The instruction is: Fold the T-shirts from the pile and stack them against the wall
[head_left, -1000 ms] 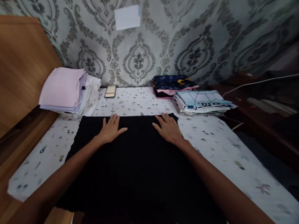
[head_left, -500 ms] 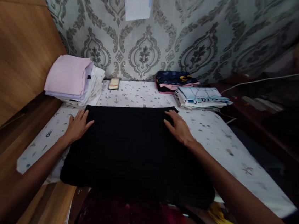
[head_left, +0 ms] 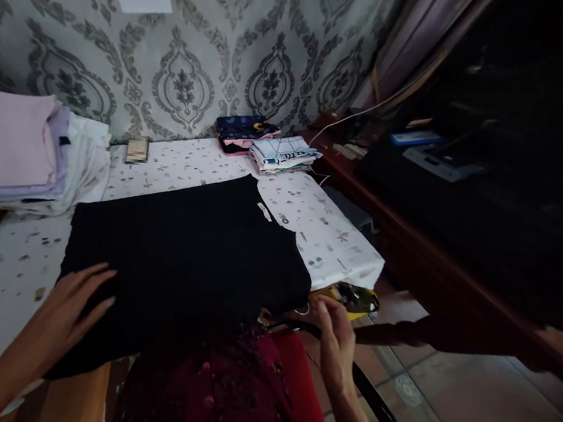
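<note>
In the head view, the black shirt (head_left: 182, 247) lies laid out on the patterned tablecloth (head_left: 343, 221), its near side reaching the person's lap (head_left: 202, 391). The left hand (head_left: 67, 313) rests on it, fingers spread; the right hand (head_left: 337, 334) is by its right-hand near corner, fingers drawn together, though I cannot tell whether they pinch cloth. The shirt might slide lapward if its near side drags, or an uneven tug could skew and crease it.
</note>
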`<state>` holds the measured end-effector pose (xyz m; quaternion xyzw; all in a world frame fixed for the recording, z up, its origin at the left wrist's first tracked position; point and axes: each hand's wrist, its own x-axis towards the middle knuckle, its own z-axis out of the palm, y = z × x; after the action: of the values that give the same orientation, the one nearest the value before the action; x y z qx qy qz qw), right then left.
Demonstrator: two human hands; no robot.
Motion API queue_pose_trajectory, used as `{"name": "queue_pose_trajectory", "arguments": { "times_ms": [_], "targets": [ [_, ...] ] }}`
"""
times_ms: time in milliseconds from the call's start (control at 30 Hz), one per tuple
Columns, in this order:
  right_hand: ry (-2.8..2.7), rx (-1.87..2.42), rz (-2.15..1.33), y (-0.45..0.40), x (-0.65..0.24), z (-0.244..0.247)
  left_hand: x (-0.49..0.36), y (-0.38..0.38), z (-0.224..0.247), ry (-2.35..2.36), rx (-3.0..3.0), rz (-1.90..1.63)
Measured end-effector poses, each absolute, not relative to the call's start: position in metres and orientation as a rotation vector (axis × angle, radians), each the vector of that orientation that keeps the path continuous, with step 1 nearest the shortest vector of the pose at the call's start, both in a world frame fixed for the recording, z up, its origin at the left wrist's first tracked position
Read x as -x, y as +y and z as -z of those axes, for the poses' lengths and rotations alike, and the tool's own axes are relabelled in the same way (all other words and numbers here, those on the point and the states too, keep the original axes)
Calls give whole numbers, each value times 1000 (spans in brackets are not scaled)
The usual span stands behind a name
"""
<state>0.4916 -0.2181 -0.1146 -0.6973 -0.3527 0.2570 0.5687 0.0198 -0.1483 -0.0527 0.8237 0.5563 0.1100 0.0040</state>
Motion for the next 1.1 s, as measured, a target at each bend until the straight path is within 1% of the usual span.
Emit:
{"name": "queue_pose_trajectory", "arguments": {
  "times_ms": [100, 167, 267, 400, 567, 700, 867, 1000, 1100],
  "targets": [
    [-775, 1481, -874, -219, -480, 127, -40, -172, 54, 1574, -2672, -233],
    [-775, 1406, -1037, -212, -476, 130, -45, -184, 59, 1566, -2748, -202],
    [-814, 1405, -1233, -204, -474, 133, -40, -197, 67, 1583, -2857, -170],
    [-893, 1420, -1410, -204, -479, 130, -23, -210, 73, 1722, -2839, -42],
    [-940, 1347, -1509, -211, -488, 103, -5, -216, 74, 1776, -2714, 98],
    [-873, 1290, -1607, -215, -494, 88, -21, -205, 71, 1728, -2805, -7],
    [-722, 1201, -1688, -214, -494, 78, -93, -198, 69, 1568, -3041, -287],
    [-638, 1152, -1647, -208, -489, 62, -146, -200, 80, 1526, -3096, -434],
    [-635, 1115, -1610, -200, -486, 52, -163, -200, 84, 1573, -3073, -457]
  ]
}}
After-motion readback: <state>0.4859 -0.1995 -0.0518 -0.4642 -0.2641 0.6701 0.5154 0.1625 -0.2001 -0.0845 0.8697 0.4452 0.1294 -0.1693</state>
